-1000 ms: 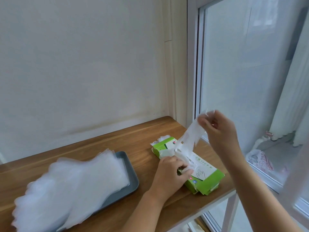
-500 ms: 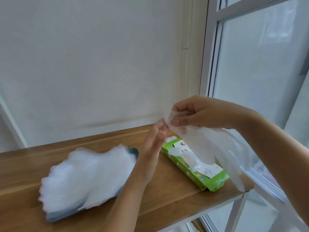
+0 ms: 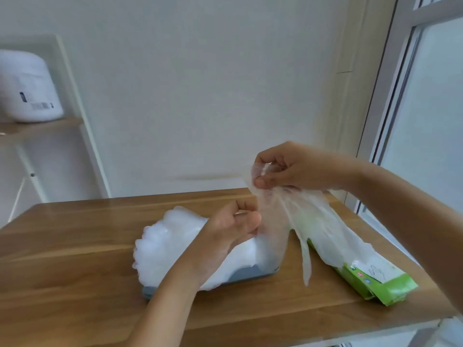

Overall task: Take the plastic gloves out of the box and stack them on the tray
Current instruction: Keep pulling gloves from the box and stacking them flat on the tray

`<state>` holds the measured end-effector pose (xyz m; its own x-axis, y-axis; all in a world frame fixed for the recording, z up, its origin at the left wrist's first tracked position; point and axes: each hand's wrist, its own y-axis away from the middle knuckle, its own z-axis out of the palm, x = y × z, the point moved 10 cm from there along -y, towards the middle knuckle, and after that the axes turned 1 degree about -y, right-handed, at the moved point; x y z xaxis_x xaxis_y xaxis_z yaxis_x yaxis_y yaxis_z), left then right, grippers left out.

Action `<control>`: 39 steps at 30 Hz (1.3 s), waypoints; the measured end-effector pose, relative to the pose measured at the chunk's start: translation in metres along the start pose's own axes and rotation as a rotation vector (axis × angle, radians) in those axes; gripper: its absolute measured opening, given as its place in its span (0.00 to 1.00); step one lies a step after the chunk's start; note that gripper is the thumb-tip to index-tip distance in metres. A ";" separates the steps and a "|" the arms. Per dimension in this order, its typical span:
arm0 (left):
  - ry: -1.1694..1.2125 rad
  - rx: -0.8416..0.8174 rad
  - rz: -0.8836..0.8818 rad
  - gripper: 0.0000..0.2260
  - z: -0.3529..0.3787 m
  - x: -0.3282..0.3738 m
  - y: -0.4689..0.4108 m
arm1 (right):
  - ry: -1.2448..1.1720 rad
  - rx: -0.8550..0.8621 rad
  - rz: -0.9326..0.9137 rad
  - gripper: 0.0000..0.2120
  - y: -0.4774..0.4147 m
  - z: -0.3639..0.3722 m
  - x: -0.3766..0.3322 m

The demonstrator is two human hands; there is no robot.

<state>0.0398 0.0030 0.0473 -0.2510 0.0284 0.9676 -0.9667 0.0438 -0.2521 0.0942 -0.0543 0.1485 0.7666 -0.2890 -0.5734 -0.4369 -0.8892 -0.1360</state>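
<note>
My right grip (image 3: 295,166) and left grip (image 3: 225,231) both pinch one glove (image 3: 315,221); cuff up, its fingers slant down-right over the box (image 3: 390,289).

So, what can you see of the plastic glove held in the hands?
The glove is thin, see-through plastic film, slightly milky and wrinkled. It hangs above the table, its fingers pointing down, one long finger lowest. The right hand pinches its top end; the left hand pinches an edge lower down. It hangs before the green box; whether they touch is unclear.
</note>
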 end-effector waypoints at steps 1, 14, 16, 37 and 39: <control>-0.025 -0.012 -0.026 0.24 -0.001 -0.002 0.002 | 0.007 0.010 -0.008 0.04 -0.004 0.003 -0.001; -0.423 0.706 -0.058 0.03 -0.165 0.023 0.037 | 0.088 0.099 0.034 0.06 -0.086 0.021 0.006; -0.602 0.839 0.004 0.05 -0.187 0.051 0.044 | 0.107 0.179 0.035 0.05 -0.099 0.018 0.006; -1.382 0.339 0.147 0.07 -0.084 -0.012 0.048 | -0.083 0.323 -0.017 0.12 -0.078 0.097 0.098; -1.402 0.303 0.084 0.09 -0.082 -0.025 0.045 | -0.050 0.310 0.007 0.10 -0.071 0.105 0.114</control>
<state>0.0064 0.0866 0.0101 0.0248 -0.9768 0.2126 -0.8754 -0.1239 -0.4672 0.1632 0.0136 0.0075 0.7423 -0.2696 -0.6134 -0.5705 -0.7345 -0.3675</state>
